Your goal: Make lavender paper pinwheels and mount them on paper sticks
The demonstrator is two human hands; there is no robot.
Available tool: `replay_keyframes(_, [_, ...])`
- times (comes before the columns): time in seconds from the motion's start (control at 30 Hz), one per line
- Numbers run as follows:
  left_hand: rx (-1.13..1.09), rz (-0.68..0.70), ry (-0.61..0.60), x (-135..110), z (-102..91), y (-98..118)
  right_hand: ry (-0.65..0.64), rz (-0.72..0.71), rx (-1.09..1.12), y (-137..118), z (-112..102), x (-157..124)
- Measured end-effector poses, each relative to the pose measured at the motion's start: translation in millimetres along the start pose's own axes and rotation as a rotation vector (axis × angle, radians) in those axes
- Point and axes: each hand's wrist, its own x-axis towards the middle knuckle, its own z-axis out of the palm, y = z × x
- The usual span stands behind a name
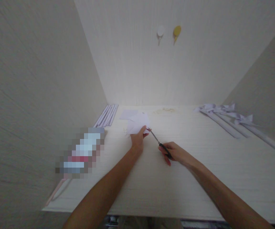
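My left hand (138, 138) pinches a white sheet of paper (138, 123) and holds it above the pale wooden table (199, 178). In my right hand (174, 152) is a pair of scissors (158, 142) with black handles. Their blades point up and left, and the tips reach the paper's lower right edge beside my left thumb. More white paper pieces (128, 114) lie flat on the table just behind the held sheet.
Rolled paper tubes (107, 115) lie along the left wall. Longer tubes with folded paper tops (225, 119) lie at the back right. A blurred-out object (81, 152) sits at the left. Two hooks, white (160, 31) and yellow (177, 31), hang on the back wall.
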Motion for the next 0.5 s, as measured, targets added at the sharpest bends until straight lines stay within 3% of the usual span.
replay_keyframes(0.5, [-0.022,-0.001,-0.01,0.0,-0.7,-0.3,-0.036,0.01,0.049,-2.8,-0.9,-2.0])
